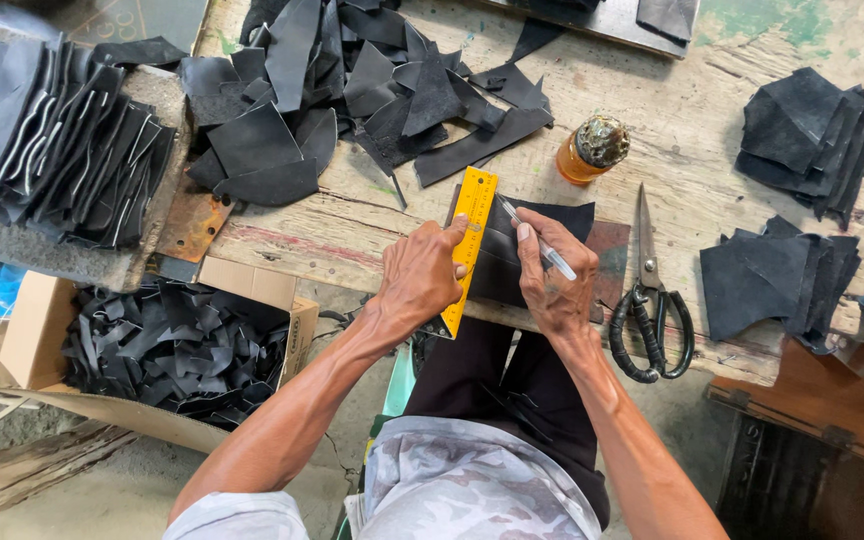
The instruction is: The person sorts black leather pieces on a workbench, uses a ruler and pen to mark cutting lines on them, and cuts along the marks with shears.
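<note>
Cardboard box [42,330] on floor at left, full of black leather scraps [177,350]. Left hand [420,275] grip pressed flat on yellow ruler [468,240]. Right hand [552,285] grip clenched round pen [537,240], tip beside ruler edge. Both over black leather piece [542,225] at near edge of worn wooden counter [672,130]. Scissors [649,300] just right. Amber jar [592,148] beyond. Offcut heap [372,80] farther back.
</note>
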